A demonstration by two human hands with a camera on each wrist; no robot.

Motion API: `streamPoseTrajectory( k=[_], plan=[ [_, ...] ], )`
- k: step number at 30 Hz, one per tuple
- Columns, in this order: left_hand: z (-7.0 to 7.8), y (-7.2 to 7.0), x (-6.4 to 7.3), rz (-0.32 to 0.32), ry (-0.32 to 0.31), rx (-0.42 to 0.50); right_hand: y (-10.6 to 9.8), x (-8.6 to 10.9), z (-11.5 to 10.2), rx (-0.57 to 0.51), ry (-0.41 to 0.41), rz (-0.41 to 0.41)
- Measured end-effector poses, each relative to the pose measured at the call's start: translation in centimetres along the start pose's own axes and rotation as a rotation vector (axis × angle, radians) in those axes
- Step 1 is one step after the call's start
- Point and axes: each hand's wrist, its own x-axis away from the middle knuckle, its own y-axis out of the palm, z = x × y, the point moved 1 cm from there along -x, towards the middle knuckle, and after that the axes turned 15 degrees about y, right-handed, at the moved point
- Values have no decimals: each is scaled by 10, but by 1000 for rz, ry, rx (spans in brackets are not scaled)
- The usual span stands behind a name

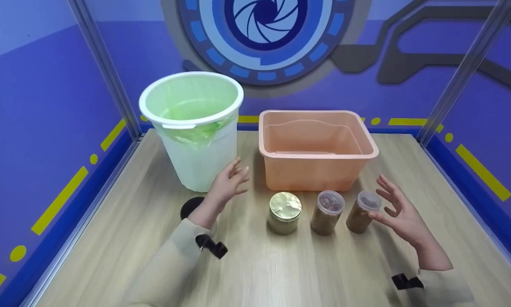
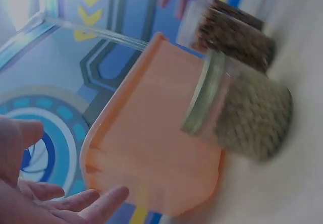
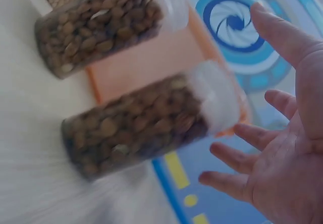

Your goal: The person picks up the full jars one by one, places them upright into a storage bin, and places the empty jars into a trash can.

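- Blue-violet printed walls (image 1: pixel 38 128) with yellow dashes at the back and both sides, one big round shutter-like emblem (image 1: pixel 265 19) behind; below, one pale wood-grain tabletop (image 1: pixel 255 273).
- Toward the back, two large containers, side by side with a gap between: one tall white round plastic bin (image 1: pixel 200 166) with one translucent green liner (image 1: pixel 198 134), one salmon-orange rectangular plastic tub (image 1: pixel 311 175).
- Before the tub, three clear containers upright in a row: one squat gold-lidded jar of pale pellets (image 1: pixel 284 221), then two tall slim translucent-lidded cylinders of brown pieces, middle cylinder (image 1: pixel 326 218) and right cylinder (image 1: pixel 358 217).
- Near the bin's foot, one black round object (image 1: pixel 190 206), partly hidden behind one wrist.
- Two cream sleeves, two black wrist devices.
- Left hand (image 1: pixel 227 181): raised, fingers loosely spread, in front of the bin's lower right side.
- Right hand (image 1: pixel 400 213): fingers and thumb spread wide, beside the right cylinder's lid; cannot tell touching from barely apart.
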Motion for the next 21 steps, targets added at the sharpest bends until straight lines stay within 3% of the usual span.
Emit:
streamPoseTrajectory(
  k=[2, 5, 11, 15, 21],
  plan=[
    [-1, 3, -13, 73, -71, 175, 0, -3, 8, -12, 5, -10],
    [-3, 7, -33, 160, -142, 354, 2, -6, 19, 13, 16, -8],
    [-2, 16, -66, 295, -242, 584, 9, -10, 32, 70, 63, 10],
    [-2, 24, -78, 345, -300, 677, 11, -13, 35, 60, 53, 26],
    [0, 31, -87, 353, -326, 702, 13, -16, 36, 21, 17, 27]
  ],
)
